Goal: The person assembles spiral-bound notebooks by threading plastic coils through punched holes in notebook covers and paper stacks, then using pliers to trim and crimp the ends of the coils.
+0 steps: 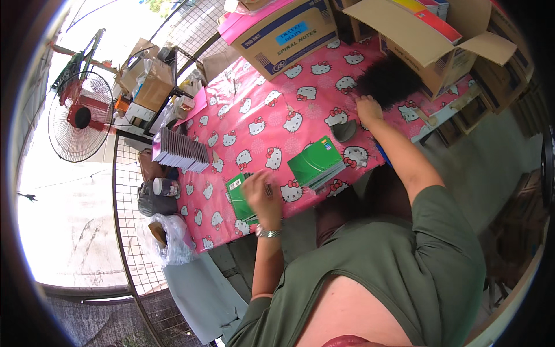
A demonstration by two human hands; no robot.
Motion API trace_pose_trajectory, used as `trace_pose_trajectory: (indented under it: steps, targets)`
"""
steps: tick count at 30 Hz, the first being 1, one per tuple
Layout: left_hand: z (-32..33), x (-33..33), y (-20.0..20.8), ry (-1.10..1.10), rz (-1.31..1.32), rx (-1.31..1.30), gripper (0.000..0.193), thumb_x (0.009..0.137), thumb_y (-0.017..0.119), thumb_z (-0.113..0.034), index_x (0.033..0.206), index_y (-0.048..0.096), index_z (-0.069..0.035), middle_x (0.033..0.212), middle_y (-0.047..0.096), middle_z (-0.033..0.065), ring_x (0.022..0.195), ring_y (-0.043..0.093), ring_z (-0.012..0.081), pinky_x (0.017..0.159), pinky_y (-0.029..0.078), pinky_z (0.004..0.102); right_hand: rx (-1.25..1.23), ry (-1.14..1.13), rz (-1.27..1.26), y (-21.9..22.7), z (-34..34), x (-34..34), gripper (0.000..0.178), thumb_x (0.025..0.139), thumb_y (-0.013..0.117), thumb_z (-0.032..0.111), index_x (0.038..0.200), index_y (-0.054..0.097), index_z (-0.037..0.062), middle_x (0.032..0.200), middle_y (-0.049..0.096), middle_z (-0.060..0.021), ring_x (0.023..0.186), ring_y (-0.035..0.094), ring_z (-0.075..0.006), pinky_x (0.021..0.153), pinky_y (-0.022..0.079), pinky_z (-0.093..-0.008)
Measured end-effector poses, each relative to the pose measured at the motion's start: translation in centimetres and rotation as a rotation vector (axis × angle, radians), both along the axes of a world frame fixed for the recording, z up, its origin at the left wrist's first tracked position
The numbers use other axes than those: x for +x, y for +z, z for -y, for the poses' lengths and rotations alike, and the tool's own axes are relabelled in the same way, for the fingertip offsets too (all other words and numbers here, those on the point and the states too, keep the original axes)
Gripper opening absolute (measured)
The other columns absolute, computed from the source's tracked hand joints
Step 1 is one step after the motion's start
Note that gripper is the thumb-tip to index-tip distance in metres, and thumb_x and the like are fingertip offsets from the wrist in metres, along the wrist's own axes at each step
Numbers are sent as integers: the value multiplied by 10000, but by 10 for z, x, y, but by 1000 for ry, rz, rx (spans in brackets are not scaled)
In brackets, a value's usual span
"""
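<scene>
On the near left part of the table, my left hand is bent over a green notebook stack. Its fingers are curled closed, and a small dark ridged thing shows beside them, too unclear to name. My right hand reaches out to the right with its fingers stretched out, at the edge of a black bristly heap. A second stack of green notebooks lies between my hands. Just below my right hand sits a dark grey round cup.
A pink patterned cloth covers the table. Rows of upright booklets stand at its left edge. Closed and open cartons line the far side. A fan, a jar and a plastic bag are at left.
</scene>
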State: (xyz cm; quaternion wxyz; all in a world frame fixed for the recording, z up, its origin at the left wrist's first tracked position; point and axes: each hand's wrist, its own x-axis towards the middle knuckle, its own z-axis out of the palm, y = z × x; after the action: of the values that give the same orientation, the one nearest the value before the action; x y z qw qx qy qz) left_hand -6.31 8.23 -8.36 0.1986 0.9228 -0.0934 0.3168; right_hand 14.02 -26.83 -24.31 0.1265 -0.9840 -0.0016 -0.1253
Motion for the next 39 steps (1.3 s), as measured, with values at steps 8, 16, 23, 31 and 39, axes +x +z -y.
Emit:
trace_pose_trajectory:
  steps: [8, 16, 23, 31, 39]
  targets:
    - [87, 34, -8, -425, -397, 366, 224, 795, 760, -216, 982, 702, -106, 1028, 676, 53, 1021, 634, 269, 851, 528, 384, 396, 24, 143, 48, 12, -8, 170, 884, 533, 100, 954, 671, 29, 963, 657, -188, 911, 656, -332, 819, 536, -425]
    - [68, 52, 28, -515, -506, 162, 207, 871, 669, -163, 1065, 706, -101, 992, 699, 82, 804, 680, 293, 737, 547, 399, 1148, 328, -161, 129, 6, -102, 286, 889, 566, 49, 1150, 681, 64, 915, 627, -67, 841, 621, -166, 782, 504, -327]
    - [73, 57, 24, -429, -285, 162, 170, 889, 598, -110, 1043, 617, -42, 938, 665, 125, 928, 630, 329, 861, 450, 442, 676, 613, 167, 152, -42, -142, 209, 888, 674, 125, 1094, 703, 144, 976, 652, -12, 932, 613, -186, 902, 372, -361]
    - [80, 49, 22, -371, -227, 183, 190, 892, 647, -174, 1036, 617, -53, 926, 670, 106, 888, 624, 296, 836, 422, 413, 620, 597, 214, 158, -47, -150, 212, 863, 676, 72, 1062, 695, 143, 987, 622, -11, 986, 584, -184, 953, 356, -382]
    - [91, 47, 19, -427, -156, 184, 228, 881, 630, -133, 1094, 599, -58, 959, 661, 114, 909, 617, 298, 890, 417, 424, 808, 628, 6, 159, -49, -155, 233, 911, 650, 108, 1143, 639, 81, 995, 623, -73, 925, 636, -314, 766, 517, -408]
